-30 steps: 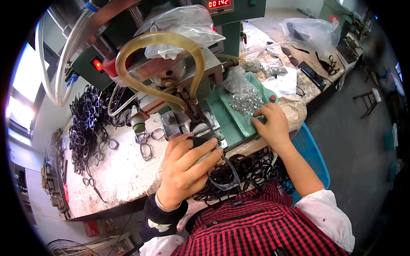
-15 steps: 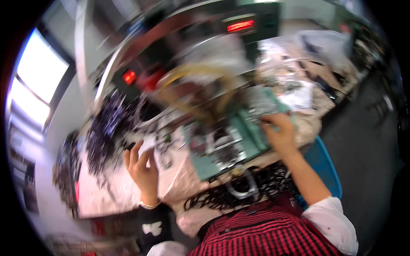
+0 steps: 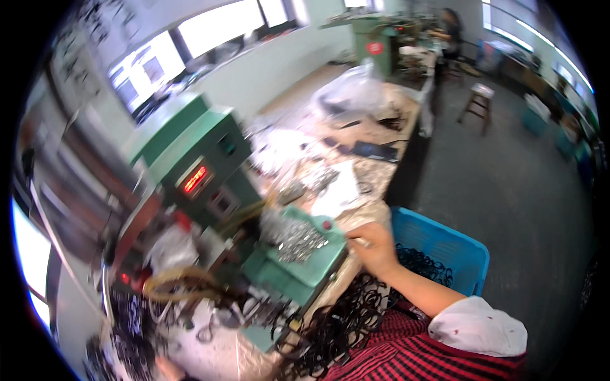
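Right hand (image 3: 375, 249) pinching small part, blurred | left hand (image 3: 166, 368) cut off, grip unclear

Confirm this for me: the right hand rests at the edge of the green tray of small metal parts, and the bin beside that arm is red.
Not quite. The bin beside the arm is blue, not red, as the head view shows. The rest stands: the right hand rests at the edge of the green tray of small metal parts.
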A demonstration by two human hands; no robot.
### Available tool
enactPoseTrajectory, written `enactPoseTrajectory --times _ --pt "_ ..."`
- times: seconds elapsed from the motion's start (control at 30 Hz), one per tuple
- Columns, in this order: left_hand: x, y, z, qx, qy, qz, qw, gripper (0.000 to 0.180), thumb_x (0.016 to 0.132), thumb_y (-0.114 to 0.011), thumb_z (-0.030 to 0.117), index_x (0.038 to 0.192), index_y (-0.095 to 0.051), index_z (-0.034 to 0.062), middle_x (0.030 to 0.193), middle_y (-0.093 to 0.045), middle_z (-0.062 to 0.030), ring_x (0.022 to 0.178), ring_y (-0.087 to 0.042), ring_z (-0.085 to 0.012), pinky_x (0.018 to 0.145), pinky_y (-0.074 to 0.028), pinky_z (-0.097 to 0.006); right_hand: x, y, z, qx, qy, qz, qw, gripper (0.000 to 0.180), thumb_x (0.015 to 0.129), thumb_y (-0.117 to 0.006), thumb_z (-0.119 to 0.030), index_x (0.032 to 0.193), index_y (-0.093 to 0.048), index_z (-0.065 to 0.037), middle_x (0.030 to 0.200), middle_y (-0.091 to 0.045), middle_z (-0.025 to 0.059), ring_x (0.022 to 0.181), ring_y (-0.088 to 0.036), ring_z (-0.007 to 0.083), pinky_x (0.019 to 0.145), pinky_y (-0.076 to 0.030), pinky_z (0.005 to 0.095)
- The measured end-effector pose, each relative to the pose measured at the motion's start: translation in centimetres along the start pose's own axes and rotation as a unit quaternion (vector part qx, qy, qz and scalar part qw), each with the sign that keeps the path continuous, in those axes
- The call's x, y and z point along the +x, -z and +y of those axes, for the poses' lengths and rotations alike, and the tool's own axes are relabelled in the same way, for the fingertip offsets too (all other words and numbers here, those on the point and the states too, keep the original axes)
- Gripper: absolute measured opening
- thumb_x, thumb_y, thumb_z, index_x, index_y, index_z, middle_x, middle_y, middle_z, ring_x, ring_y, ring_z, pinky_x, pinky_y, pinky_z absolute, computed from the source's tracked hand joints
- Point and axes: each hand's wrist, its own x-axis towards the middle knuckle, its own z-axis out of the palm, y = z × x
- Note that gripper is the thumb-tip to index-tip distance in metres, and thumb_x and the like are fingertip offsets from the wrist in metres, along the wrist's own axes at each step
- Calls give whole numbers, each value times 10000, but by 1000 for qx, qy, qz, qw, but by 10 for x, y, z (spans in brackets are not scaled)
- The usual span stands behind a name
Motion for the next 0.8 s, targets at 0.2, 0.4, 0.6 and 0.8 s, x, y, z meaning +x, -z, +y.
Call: enactPoseTrajectory --times 0.2,0.4,0.6,0.8 --pt "-58 -35 132 -63 -243 -49 967 271 1004 -480 158 1125 -633 -29 1167 -638 -264 1080 -613 -410 951 -487 -464 11 -38 -80 129 37 -199 971 152 764 -744 -13 915 -733 -25 872 -705 99 824 -660 225 764 -506 333" --pt "-134 44 278 -506 27 -16 862 173 1049 -517 183 957 -543 39 707 -505 25 626 -445 -57 556 -364 -225 15 -121 -122 275 -11 -223 935 363 781 -707 -17 1129 -612 22 878 -668 64 841 -630 133 807 -490 279" --pt "-197 119 352 -704 -142 39 695 81 1025 -520 79 1103 -542 79 972 -611 -73 829 -568 -162 682 -486 -267 4 -117 -126 353 -104 -241 898 446 809 -694 7 1229 -545 29 901 -634 34 891 -583 91 834 -460 244" --pt "-175 176 415 -533 -349 113 763 130 1018 -504 57 1108 -533 -31 1040 -645 -189 946 -651 -256 836 -560 -375 1 -115 -151 460 -179 -278 824 517 842 -691 18 1316 -488 41 993 -675 51 947 -591 92 880 -461 256"
